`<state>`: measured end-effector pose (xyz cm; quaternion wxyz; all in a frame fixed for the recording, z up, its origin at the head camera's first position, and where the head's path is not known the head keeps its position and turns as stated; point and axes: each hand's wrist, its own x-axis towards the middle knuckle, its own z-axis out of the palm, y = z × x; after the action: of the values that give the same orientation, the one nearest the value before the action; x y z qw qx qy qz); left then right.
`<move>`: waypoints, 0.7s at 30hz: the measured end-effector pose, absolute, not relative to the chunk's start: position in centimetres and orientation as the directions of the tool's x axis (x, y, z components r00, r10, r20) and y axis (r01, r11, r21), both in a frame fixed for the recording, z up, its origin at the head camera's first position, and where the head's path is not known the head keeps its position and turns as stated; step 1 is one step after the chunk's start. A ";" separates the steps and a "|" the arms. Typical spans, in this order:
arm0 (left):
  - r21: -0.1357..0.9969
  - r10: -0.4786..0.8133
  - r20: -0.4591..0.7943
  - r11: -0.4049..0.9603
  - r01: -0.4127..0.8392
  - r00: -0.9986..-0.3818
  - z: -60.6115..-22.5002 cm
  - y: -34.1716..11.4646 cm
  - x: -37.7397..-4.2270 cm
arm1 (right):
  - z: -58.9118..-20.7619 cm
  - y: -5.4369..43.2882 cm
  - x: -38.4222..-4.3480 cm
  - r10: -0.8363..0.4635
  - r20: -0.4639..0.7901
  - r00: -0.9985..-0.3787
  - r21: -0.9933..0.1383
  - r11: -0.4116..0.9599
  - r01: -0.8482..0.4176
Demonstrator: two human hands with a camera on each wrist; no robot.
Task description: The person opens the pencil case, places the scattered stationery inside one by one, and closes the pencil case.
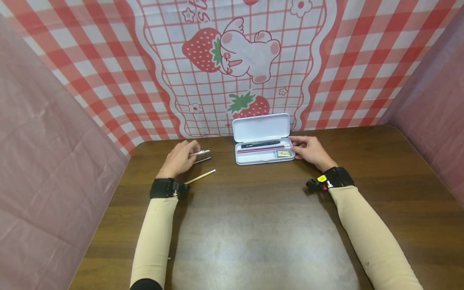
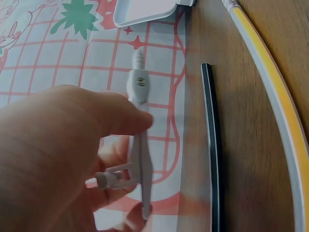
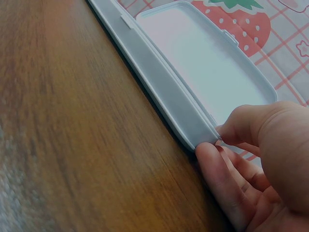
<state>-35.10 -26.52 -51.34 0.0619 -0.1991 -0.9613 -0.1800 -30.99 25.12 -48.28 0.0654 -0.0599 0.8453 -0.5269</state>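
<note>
My left hand pinches a white drawing compass between thumb and fingers, raised over the table's left side. Beside it lie a slim black rod and a yellow pencil with a pale end. My right hand grips the right end of a white pencil case, thumb and fingers on its rim and side. The case lies with its lid raised. Inside are a black pen, a red-striped pencil and, in the right compartment, a small block with a colourful label.
The brown wooden table stretches in front of both hands. A red-and-white strawberry cloth hangs along its back edge, right behind the case. Pink cloth hangs at the left, and another at the right.
</note>
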 end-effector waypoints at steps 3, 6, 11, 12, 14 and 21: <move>0.310 0.360 0.254 0.849 0.428 -0.898 -51.8 -26.7 -35.6 | -48.2 25.1 -30.9 -0.174 -0.043 -0.984 -0.900 0.434 -0.038; 0.295 0.348 0.322 0.847 0.443 -0.880 -52.0 -26.8 -35.6 | -48.3 25.2 -30.9 -0.178 -0.043 -0.983 -0.899 0.437 -0.040; 0.361 0.295 0.353 0.833 0.420 -0.888 -48.3 -24.8 -32.6 | -48.5 25.2 -31.1 -0.174 -0.044 -0.984 -0.895 0.444 -0.039; 0.371 0.291 0.352 0.829 0.418 -0.889 -47.1 -24.2 -31.6 | -48.5 25.2 -31.1 -0.172 -0.043 -0.984 -0.896 0.442 -0.038; 0.387 0.289 0.360 0.819 0.423 -0.887 -46.2 -23.6 -31.0 | -48.5 25.2 -31.2 -0.170 -0.043 -0.985 -0.897 0.441 -0.037; 0.331 0.335 0.363 0.826 0.456 -0.870 -50.3 -25.4 -34.3 | -48.5 25.2 -31.3 -0.171 -0.048 -0.984 -0.896 0.443 -0.034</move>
<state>-34.34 -25.43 -50.32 0.1462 -0.2094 -0.9442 -0.2078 -31.26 25.24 -48.55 0.0656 -0.0606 0.8468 -0.5244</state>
